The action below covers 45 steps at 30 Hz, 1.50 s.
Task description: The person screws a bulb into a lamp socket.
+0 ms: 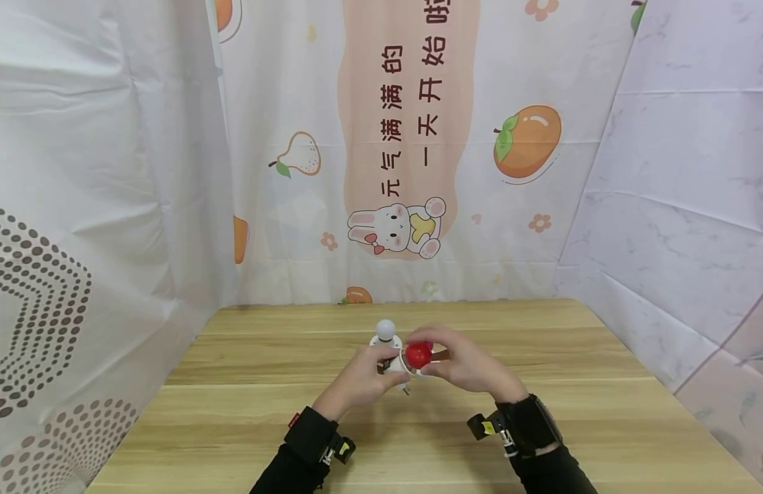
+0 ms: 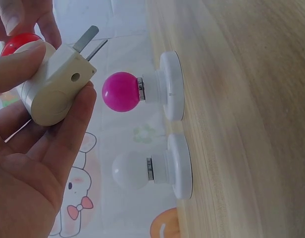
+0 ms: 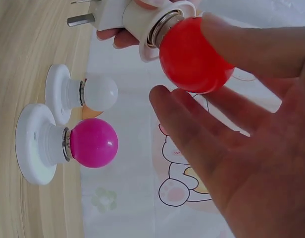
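Observation:
My left hand grips a white plug-in lamp socket with two metal prongs. A red light bulb sits at the socket's mouth, its metal screw base partly showing. Around this bulb is my right hand, thumb against its surface and fingers spread loosely on the other side. Behind the hands, a magenta bulb and a white bulb stand upright, each in a round white lamp holder. In the head view my right hand hides most of the magenta bulb.
The two round holders, one under the magenta bulb and one under the white bulb, stand side by side on the wooden table. A printed curtain hangs behind the table; pale sheets flank it.

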{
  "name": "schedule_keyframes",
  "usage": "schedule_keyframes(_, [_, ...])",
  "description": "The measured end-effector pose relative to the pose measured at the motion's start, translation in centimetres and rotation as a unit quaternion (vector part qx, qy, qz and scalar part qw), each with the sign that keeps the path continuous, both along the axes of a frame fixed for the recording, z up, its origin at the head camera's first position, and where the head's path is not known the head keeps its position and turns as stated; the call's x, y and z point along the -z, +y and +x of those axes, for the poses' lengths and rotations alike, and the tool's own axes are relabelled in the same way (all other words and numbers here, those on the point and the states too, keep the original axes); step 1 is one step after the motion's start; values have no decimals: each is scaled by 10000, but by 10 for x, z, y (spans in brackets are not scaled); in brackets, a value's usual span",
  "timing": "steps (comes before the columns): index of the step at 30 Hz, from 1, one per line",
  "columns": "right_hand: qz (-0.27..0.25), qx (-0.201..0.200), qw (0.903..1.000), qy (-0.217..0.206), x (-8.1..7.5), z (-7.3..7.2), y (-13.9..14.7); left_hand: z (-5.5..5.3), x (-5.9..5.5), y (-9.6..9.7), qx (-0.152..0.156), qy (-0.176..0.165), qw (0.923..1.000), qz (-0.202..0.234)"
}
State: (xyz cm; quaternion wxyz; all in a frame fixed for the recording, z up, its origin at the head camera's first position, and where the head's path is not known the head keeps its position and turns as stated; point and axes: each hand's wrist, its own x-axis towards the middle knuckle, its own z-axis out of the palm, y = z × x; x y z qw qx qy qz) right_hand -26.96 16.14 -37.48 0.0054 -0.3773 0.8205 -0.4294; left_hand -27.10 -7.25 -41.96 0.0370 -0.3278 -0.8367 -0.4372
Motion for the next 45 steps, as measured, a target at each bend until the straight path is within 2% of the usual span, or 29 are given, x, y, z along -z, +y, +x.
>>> schedule_keyframes(6, [46, -180, 9998, 2, 0, 0, -1, 1, -1, 0, -4, -9, 10000, -5])
schedule_keyframes(24, [175, 124, 9998, 42, 0, 3, -4, 0, 2, -1, 61, -3, 9999, 81])
schedule_keyframes(38, [452, 697, 9965, -36, 1, 5, -7, 1, 0, 0, 66, -22, 9999, 84])
schedule_keyframes(45, [460, 909, 9945, -258, 1, 4, -10, 0, 2, 0, 70, 32, 10000, 17])
